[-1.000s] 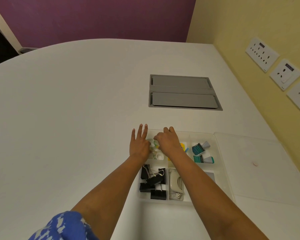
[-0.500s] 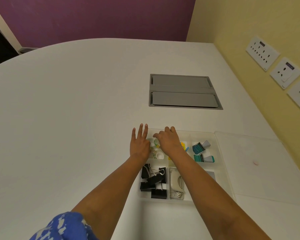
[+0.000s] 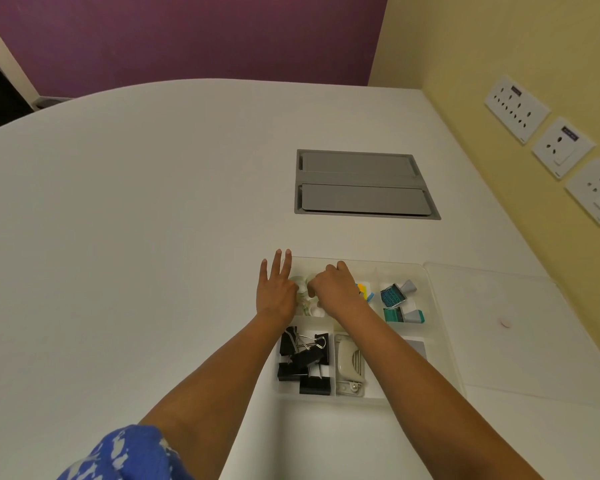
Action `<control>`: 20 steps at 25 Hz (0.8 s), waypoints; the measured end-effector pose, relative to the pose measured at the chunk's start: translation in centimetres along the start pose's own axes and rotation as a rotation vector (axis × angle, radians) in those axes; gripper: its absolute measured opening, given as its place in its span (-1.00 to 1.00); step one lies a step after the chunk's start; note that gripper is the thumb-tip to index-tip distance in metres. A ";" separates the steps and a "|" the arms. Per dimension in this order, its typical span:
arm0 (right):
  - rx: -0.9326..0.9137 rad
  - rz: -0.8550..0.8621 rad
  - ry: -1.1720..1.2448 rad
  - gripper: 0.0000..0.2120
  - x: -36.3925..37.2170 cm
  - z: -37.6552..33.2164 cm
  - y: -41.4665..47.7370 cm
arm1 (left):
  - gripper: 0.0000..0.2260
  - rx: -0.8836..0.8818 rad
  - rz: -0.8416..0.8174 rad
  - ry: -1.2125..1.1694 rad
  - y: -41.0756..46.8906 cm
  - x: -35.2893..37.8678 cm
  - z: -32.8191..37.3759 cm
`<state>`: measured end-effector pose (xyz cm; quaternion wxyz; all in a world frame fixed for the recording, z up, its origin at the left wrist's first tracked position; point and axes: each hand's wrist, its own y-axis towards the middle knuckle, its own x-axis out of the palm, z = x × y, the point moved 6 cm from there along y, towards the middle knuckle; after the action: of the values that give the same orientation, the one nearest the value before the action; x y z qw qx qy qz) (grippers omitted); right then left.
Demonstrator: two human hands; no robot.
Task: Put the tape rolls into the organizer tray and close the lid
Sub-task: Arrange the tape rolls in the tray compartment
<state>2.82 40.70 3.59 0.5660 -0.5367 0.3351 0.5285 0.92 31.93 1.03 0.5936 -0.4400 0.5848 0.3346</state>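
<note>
A clear plastic organizer tray [image 3: 440,344] lies on the white table. Its far left compartment holds several small pale tape rolls [image 3: 305,299], partly hidden by my hands. My left hand [image 3: 276,294] rests at the tray's left edge, three fingers stretched flat, thumb and forefinger down among the rolls. My right hand [image 3: 336,289] is curled over the same compartment, fingertips pinching at a roll. Whether either hand holds a roll is hidden. The clear lid [image 3: 520,327] lies flat on the table right of the tray.
Other compartments hold black binder clips [image 3: 303,362], a beige hole punch [image 3: 349,365], teal stamps [image 3: 397,303] and coloured sticky tabs [image 3: 364,291]. A grey cable hatch [image 3: 361,183] sits in the table beyond. A yellow wall with sockets [image 3: 561,143] runs along the right.
Both hands have stayed over the tape compartment. The right hand's fingers have curled a little tighter towards the rolls.
</note>
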 end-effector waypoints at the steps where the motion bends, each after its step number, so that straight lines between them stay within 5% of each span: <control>1: 0.007 0.008 0.002 -0.79 0.1 0.0 0.0 | -0.79 -0.001 0.001 -0.003 0.0 0.0 0.0; 20: -0.047 0.017 -0.198 -0.73 0.2 -1.4 0.5 | -0.71 -0.009 0.002 -0.029 -0.2 0.0 -0.1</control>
<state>2.67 39.32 3.01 0.5791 -0.4923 0.2694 0.5914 1.02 31.78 1.09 0.5997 -0.4373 0.5752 0.3438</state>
